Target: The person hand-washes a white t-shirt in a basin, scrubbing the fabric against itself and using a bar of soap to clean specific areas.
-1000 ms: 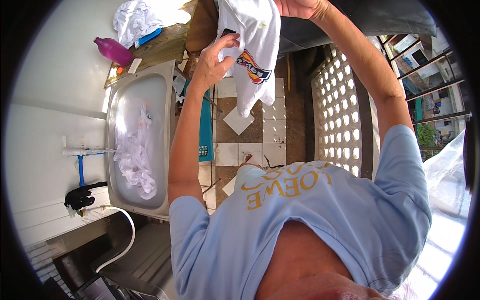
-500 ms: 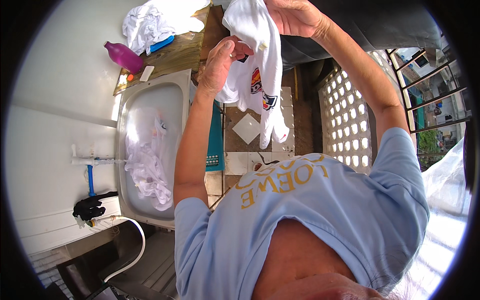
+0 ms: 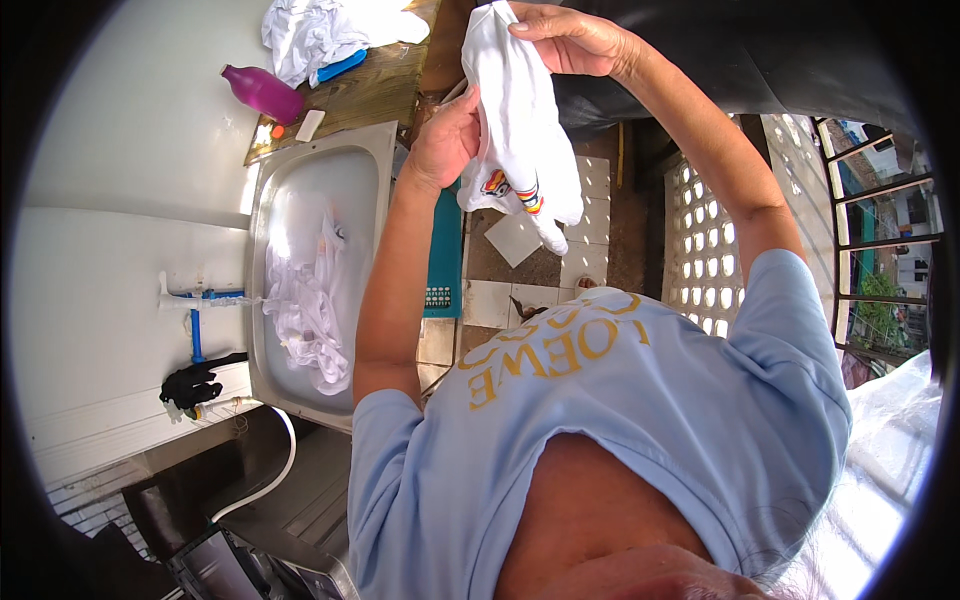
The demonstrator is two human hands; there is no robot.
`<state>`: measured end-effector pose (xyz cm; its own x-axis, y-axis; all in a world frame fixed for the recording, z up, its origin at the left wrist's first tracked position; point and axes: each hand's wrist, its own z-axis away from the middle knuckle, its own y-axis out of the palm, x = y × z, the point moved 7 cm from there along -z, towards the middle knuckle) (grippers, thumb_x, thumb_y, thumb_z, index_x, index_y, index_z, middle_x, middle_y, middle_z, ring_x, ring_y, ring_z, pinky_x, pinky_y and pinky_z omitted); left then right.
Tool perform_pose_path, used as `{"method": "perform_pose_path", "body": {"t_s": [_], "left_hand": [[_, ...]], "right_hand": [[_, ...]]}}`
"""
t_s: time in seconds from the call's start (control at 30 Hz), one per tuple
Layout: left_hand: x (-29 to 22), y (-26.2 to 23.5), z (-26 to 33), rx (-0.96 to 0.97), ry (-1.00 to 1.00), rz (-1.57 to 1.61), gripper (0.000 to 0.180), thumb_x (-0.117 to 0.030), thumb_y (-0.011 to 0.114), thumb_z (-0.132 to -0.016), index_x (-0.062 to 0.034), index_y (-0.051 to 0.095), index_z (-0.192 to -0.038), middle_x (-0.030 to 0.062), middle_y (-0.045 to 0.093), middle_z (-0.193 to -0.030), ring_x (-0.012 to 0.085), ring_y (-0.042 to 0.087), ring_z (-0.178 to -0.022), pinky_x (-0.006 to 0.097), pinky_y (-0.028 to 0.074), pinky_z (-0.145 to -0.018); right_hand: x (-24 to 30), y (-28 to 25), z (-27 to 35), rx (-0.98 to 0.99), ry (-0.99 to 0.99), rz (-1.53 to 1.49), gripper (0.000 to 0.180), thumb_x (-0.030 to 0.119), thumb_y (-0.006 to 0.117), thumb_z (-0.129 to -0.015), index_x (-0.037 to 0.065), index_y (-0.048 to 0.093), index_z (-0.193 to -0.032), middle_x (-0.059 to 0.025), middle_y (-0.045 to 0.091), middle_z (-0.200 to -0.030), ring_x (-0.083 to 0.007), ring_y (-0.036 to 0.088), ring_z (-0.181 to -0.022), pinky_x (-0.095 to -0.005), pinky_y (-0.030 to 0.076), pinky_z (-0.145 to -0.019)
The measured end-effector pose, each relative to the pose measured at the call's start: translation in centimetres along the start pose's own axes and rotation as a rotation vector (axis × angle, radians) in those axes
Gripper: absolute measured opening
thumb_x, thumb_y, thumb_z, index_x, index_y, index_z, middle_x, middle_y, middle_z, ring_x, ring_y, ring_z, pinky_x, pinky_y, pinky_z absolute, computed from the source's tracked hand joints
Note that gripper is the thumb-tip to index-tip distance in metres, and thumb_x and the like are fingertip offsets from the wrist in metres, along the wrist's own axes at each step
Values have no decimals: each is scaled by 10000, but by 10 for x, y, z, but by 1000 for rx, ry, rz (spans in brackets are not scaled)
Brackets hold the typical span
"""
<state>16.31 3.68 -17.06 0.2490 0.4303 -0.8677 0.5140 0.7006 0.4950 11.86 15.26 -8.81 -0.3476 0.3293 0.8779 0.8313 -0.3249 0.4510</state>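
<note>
A white garment (image 3: 515, 110) with colourful printed patches near its lower part hangs in front of me at the top of the view. My right hand (image 3: 570, 40) pinches its upper edge between thumb and fingers. Lower down, my left hand (image 3: 447, 140) grips its left side, the thumb showing and the fingers hidden behind the cloth. The garment's lower end dangles above the tiled floor. Whether it is a shirt or something else, I cannot make out.
To the left, a sink (image 3: 385, 170) holds wet white clothes (image 3: 305, 315) under a running tap (image 3: 185, 300). A wooden board (image 3: 385, 90) behind it carries a purple bottle (image 3: 262, 93), a blue brush-like item (image 3: 342, 66) and white cloth (image 3: 305, 45). A black cloth (image 3: 190, 385) hangs near a white hose (image 3: 290, 445).
The garment has turned and bunched up, its hanging end now higher. My right hand has moved slightly, its thumb now on the top edge. The whole view has shifted a little.
</note>
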Motion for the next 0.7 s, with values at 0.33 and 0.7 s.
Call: {"method": "perform_pose_path", "body": {"t_s": [0.33, 0.7], "left_hand": [[9, 4, 3, -117, 13, 32, 487, -243, 466, -951, 3, 371, -1361, 96, 514, -1308, 181, 496, -1196, 345, 375, -1006], [22, 20, -4, -165, 22, -16, 525, -193, 457, -938, 32, 322, -1393, 107, 469, -1359, 193, 442, -1254, 329, 323, -1049]], "right_hand": [[-39, -73, 14, -186, 97, 291, 551, 145, 652, -853, 26, 400, -1329, -98, 598, -1153, -159, 606, -1050, -292, 508, -907], [-53, -82, 31, -102, 94, 254, 562, 72, 620, -823, 2, 389, -1330, -107, 574, -1193, -171, 595, -1068, -285, 481, -944]]}}
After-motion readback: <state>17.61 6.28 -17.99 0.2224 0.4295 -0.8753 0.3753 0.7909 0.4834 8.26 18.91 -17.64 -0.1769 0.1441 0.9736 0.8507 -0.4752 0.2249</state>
